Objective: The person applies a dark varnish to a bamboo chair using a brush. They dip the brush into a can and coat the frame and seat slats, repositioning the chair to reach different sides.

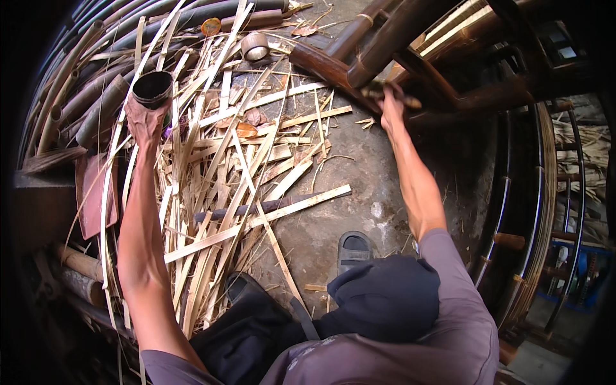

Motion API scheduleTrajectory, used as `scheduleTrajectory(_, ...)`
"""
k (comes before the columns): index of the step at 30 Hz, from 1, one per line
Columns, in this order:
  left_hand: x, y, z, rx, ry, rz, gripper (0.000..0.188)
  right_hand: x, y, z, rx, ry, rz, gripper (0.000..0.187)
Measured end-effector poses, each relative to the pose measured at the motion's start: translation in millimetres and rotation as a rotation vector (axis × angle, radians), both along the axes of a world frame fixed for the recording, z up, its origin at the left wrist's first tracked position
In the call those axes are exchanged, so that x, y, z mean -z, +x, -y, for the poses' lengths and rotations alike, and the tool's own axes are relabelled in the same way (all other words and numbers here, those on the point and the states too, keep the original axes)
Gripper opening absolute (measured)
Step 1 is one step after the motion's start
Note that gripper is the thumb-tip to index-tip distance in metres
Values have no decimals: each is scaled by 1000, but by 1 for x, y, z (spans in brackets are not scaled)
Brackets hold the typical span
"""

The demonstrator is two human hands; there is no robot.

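Black shows inside the cup (153,96) at upper left, dark brown on the frame (394,45) at upper right — pale straw-yellow strips (256,223) at centre left, mottled grey floor (369,176) at centre.

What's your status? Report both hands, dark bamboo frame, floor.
Left hand gripping dark cup. Right hand on wooden-handled tool, probably a brush, at dark bamboo frame. Pale bamboo strips littering floor.

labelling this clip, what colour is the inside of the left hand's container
The container looks near-black inside, best seen in the head view.
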State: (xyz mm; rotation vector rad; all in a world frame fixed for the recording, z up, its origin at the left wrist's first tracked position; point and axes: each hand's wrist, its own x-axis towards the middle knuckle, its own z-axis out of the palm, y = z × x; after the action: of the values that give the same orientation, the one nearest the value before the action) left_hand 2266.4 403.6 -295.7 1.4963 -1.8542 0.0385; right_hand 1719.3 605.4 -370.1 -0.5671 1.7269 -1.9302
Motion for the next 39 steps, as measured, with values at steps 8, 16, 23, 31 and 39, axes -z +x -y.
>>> scheduleTrajectory(8,-7,4,-13,-9,-37,-35,80,9,50,-33,-12,79,-589,19)
scheduleTrajectory(16,-20,5,-28,35,-81,-100,81,6,74,19,-250,401,-1169,20)
scheduleTrajectory(23,-21,14,-43,9,17,-74,86,11,157,160,-164,-76,-921,17)
scheduleTrajectory(31,0,7,-30,19,59,-114,86,26,59,210,-267,-103,-548,19)
scheduleTrajectory(39,-10,8,-31,5,9,-106,86,-27,99,100,-160,692,-1523,16)
